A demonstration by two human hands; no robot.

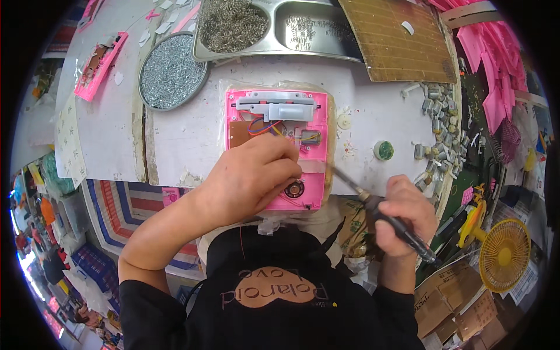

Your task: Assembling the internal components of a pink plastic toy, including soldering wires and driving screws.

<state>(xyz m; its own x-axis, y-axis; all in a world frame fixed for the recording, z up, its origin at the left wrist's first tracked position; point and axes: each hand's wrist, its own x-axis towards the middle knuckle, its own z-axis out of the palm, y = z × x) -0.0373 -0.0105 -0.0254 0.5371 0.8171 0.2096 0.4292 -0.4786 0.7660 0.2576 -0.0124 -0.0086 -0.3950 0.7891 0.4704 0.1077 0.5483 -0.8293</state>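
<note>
A pink plastic case (pixel 315 171) lies opened in front of me. Inside it are a grey plastic mechanism (pixel 286 111), a brown circuit board (pixel 238 134), a small motor (pixel 311 137), a round black speaker-like part (pixel 294 189) and coloured wires (pixel 261 126). My left hand (pixel 256 172) rests over the middle of the case, its fingers pinched together; whatever they hold is hidden. To the right of the case, my right hand (pixel 406 216) grips a soldering iron (pixel 394 224) by its dark handle. The iron's thin tip points up-left, near the case's right edge.
A round tray of small screws (pixel 175 70) and a steel tray (pixel 277 52) of metal springs stand at the back. A brown board (pixel 402 41) overlaps the steel tray. Small motors (pixel 437 125) pile up right, beside a small green-filled tin (pixel 384 150). A yellow fan (pixel 504 255) stands lower right.
</note>
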